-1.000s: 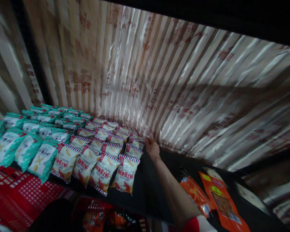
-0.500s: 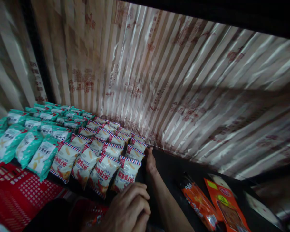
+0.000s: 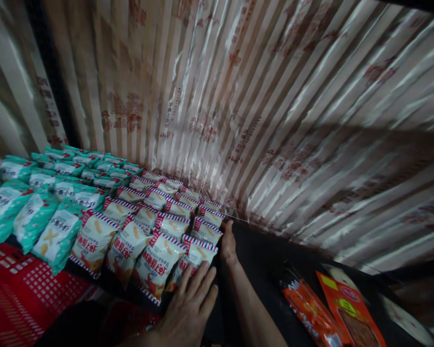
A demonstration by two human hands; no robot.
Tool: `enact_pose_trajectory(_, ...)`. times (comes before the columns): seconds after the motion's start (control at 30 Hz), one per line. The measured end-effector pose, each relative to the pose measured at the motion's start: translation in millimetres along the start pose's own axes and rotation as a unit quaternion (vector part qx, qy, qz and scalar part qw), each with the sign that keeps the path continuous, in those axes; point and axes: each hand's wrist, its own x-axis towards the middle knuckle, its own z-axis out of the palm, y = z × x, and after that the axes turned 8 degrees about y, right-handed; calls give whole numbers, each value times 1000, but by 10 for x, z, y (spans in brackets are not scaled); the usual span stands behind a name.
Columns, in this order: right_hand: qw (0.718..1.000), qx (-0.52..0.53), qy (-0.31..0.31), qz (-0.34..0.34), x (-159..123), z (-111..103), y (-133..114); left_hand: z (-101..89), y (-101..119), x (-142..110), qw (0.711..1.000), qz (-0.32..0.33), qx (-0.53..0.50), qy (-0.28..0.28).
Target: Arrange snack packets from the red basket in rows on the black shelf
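Observation:
White snack bags with red lettering and striped top edges stand upright in rows on a black shelf surface. My left hand lies with fingers stretched out against the front of the rightmost white bag, covering its lower part. At the right side of the rows is my right hand, upright and open, its palm side toward the bags and its thumb up. Its other fingers are mostly hidden. Neither hand grasps a bag.
Teal snack bags stand in rows to the left. A red perforated basket is at lower left. Orange packets lie on the right, near round pale items. Wrinkled striped sheeting hangs behind.
My left hand has gone from curled fingers below the bags to stretched fingers on the front right bag. My right hand stays at the rows' right side. The view has shifted slightly.

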Motion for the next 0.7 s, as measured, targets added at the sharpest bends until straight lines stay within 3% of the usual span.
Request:
enact_pose_trajectory(0.27,999,-15,-5,-39,-72,-34,8,47,16,-40,999,-21,17,-27)
enact_pose_trajectory(0.47,995,-20,64,-70,-359,-203,113,-37,57,-55,999,-28,20,-29)
enact_pose_trajectory(0.7,999,-3,0,-33,-629,-250,181,-54,45,-84,999,-32,33,-16)
